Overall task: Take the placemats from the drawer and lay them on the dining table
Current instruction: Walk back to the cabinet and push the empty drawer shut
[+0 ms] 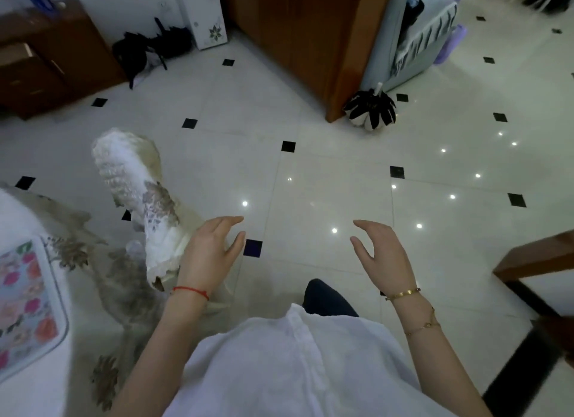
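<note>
1. The left hand [211, 248] and right hand [380, 252] hover above the tiled floor [326, 174], fingers loose, holding nothing.
2. A floral placemat [28, 304] lies on the white-covered table [18, 217] at far left.
3. A drawer [15, 54] stands open in the brown cabinet [59, 46].

We look through one wide-angle head camera, tilted steeply down and forward, so our own white shirt [279, 363] fills the bottom edge. Both hands, left hand [211, 248] and right hand [383, 252], sit close below the lens, over the tiled floor [326, 174]. Farther off, the top left corner catches the dark wooden drawer chest [46, 62]. Edges bend with the lens.
</note>
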{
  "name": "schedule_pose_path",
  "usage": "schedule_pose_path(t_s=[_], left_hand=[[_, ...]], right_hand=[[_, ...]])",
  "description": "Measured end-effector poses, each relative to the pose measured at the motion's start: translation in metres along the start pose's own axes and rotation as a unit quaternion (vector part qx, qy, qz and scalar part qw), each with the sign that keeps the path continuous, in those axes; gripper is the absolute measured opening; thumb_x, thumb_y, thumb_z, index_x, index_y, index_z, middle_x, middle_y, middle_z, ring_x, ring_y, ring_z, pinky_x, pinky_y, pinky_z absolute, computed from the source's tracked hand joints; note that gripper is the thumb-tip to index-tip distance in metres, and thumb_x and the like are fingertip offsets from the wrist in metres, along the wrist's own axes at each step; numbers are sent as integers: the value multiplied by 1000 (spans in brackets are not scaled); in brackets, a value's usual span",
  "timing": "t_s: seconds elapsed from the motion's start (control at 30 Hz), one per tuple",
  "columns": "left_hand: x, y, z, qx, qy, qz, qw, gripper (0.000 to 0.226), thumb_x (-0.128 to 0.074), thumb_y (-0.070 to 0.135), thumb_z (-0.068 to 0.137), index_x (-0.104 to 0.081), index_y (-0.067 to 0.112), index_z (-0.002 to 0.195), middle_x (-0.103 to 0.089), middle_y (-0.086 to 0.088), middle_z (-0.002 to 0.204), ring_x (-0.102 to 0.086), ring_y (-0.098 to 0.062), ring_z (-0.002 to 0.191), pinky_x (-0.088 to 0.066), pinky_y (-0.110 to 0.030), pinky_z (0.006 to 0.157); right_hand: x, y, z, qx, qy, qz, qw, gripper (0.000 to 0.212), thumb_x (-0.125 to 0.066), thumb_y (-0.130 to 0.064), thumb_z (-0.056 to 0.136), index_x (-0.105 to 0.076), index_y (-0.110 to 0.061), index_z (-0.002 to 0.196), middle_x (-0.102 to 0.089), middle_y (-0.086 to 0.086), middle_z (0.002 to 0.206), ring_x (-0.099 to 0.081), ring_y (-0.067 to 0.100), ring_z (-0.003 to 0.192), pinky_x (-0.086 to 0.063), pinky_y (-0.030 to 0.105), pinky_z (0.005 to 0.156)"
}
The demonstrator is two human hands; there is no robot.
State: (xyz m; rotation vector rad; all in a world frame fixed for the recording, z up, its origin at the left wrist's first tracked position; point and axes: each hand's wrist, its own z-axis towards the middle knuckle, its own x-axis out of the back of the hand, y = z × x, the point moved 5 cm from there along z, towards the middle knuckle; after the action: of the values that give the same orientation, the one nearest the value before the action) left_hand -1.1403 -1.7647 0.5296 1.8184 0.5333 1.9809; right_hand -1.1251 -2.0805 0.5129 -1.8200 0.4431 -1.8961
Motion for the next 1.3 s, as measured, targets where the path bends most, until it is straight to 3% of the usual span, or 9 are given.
schedule_pose_path(t_s=[0.23, 0.4, 0.53, 0.9, 1.17, 1.3], left_hand=[[-22, -33, 128, 42, 26, 9, 999, 30, -59, 25, 93, -63, 15, 121, -65, -3, 117, -60, -20, 108, -44, -27, 92], [-17, -42, 224, 80, 89, 19, 993, 28, -65, 20, 89, -65, 13, 116, -68, -4, 110, -63, -22, 102, -48, -34, 91], [-8, -57, 299, 126, 120, 14, 985, 29, -62, 24, 92, -64, 13, 118, -67, -4, 113, -61, -22, 105, -48, -35, 93], [30, -151, 420, 293, 202, 34, 934, 27, -64, 21, 90, -66, 14, 116, -68, -4, 111, -62, -23, 105, -45, -29, 89], [101, -269, 532, 319, 240, 49, 915, 25, -65, 18, 88, -67, 13, 113, -67, -6, 97, -62, -26, 89, -47, -30, 83], [149, -333, 602, 304, 240, 75, 919, 31, -55, 31, 89, -66, 15, 112, -69, -5, 105, -62, -24, 98, -47, -31, 86]], right_hand=[[-26, 21, 161, 33, -29, 5, 999, 35, -57, -25, 94, -57, -14, 128, -60, 1, 124, -50, 16, 118, -33, 21, 100], [-26, 17, 299, 89, -46, -4, 995, 34, -58, -24, 94, -58, -13, 126, -62, 3, 121, -52, 19, 116, -34, 21, 99], [-34, -2, 418, 151, -70, -15, 986, 33, -59, -22, 93, -59, -11, 124, -63, 5, 117, -52, 19, 112, -28, 13, 97], [-129, -112, 642, 288, -171, 0, 942, 34, -57, -26, 95, -59, -13, 125, -62, 2, 122, -50, 16, 117, -31, 16, 99], [-216, -229, 791, 330, -189, 24, 924, 33, -59, -23, 93, -60, -11, 123, -64, 4, 118, -53, 17, 113, -29, 12, 99], [-247, -293, 867, 334, -178, 32, 925, 34, -57, -25, 95, -58, -12, 126, -62, 3, 121, -51, 15, 115, -30, 13, 99]])
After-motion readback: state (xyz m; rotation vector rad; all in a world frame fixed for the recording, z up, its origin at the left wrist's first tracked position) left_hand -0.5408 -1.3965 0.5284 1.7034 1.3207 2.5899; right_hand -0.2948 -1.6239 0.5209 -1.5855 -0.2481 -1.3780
